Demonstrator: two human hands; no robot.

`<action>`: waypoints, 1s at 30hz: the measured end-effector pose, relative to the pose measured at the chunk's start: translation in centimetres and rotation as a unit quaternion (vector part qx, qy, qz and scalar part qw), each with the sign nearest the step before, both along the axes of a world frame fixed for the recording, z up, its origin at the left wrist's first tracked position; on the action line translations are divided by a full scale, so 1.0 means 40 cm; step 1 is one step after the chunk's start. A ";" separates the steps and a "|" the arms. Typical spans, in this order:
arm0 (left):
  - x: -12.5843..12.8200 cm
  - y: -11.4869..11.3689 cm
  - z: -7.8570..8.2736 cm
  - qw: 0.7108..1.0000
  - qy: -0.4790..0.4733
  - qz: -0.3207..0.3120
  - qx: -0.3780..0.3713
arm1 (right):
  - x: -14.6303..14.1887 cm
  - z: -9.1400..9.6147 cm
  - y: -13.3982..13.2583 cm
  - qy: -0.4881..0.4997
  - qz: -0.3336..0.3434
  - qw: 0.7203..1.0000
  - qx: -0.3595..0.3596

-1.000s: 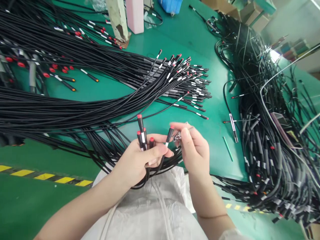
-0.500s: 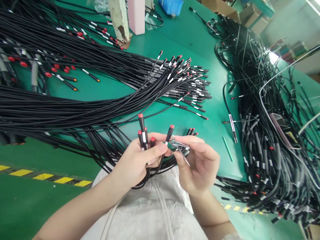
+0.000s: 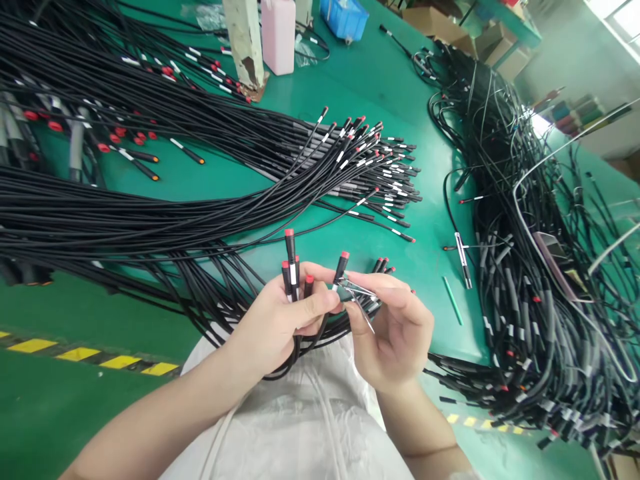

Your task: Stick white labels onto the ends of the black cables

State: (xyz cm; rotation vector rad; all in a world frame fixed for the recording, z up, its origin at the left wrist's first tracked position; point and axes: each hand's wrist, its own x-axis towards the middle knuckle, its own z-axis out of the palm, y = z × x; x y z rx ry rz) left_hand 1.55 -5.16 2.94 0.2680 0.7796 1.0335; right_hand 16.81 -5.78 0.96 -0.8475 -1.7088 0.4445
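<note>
In the head view my left hand [image 3: 273,320] is closed around several black cables whose red-capped ends [image 3: 291,263] stick up above the fingers. Between its thumb and forefinger it pinches one more cable, with a black connector [image 3: 341,268] capped in red and a white label just below. My right hand [image 3: 400,327] grips a slim, two-armed metal tool [image 3: 359,289] between thumb and fingers. The tool's narrow end is at the label, close to my left thumb; its exact contact is too small to tell. More red-capped cable ends [image 3: 384,264] show behind my right hand.
Long bundles of black cables [image 3: 150,217] cross the green table [image 3: 385,80] from the left. A big cable heap [image 3: 515,280] lies at right, beside a metal pen-like tool [image 3: 463,260] and green stick [image 3: 453,300]. Behind are a pink container [image 3: 278,37] and blue bin [image 3: 345,19].
The view has shifted slightly. Both hands keep the same hold, and the tool stays at the label with little visible movement.
</note>
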 end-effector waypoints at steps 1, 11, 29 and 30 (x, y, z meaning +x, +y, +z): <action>-0.001 -0.001 0.000 1.000 0.002 0.000 0.000 | -0.001 0.000 0.000 -0.002 -0.003 1.000 0.002; -0.004 0.000 -0.005 1.000 0.002 -0.023 -0.008 | 0.001 0.004 0.001 0.020 -0.008 0.999 -0.031; -0.009 -0.002 0.014 0.999 -0.012 -0.046 -0.007 | -0.002 -0.012 0.004 0.063 0.031 0.997 -0.023; -0.008 -0.002 0.014 0.999 -0.012 -0.047 -0.008 | -0.002 -0.012 0.004 0.062 0.032 0.997 -0.022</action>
